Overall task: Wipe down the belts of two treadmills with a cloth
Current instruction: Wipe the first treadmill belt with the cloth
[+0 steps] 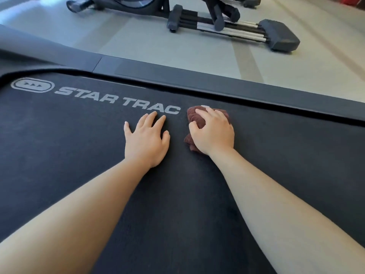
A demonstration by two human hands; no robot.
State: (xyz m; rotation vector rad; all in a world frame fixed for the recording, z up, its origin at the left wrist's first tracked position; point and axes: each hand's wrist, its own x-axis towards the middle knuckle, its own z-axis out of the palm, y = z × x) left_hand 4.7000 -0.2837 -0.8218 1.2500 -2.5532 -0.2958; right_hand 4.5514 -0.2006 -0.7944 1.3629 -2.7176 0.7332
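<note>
While the right hand (214,133) curls its fingers over a bunched maroon cloth (194,116) and presses it to the belt (79,147), the left hand (147,139) lies flat on the belt with its fingers spread. The cloth sits just right of the logo (116,97), the white STAR TRAC lettering printed along the belt's far edge, and it touches the belt there. A small white mark shows at the cloth's far side, mostly hidden by it. The left hand rests just below the logo's last letters, its fingertips nearly at the word TRAC, a little apart from the cloth. Both bare forearms reach in from the near edge of the view.

The belt is black and matte, with a fine grain and faint pale smudges (most of them left of and below the logo). Beyond the logo runs a dark rail (217,84), a seam crossing it above the first letters, and a narrow dark gap parts rail from belt. Past the rail lies a pale grey floor (138,36) with lighter and darker bands in it. Well beyond the logo on that floor stands another machine (217,22), dark grey with silver bars and a blocky end cap. A red shape (355,1) shows far up and right of the logo, too cropped to tell what it is
</note>
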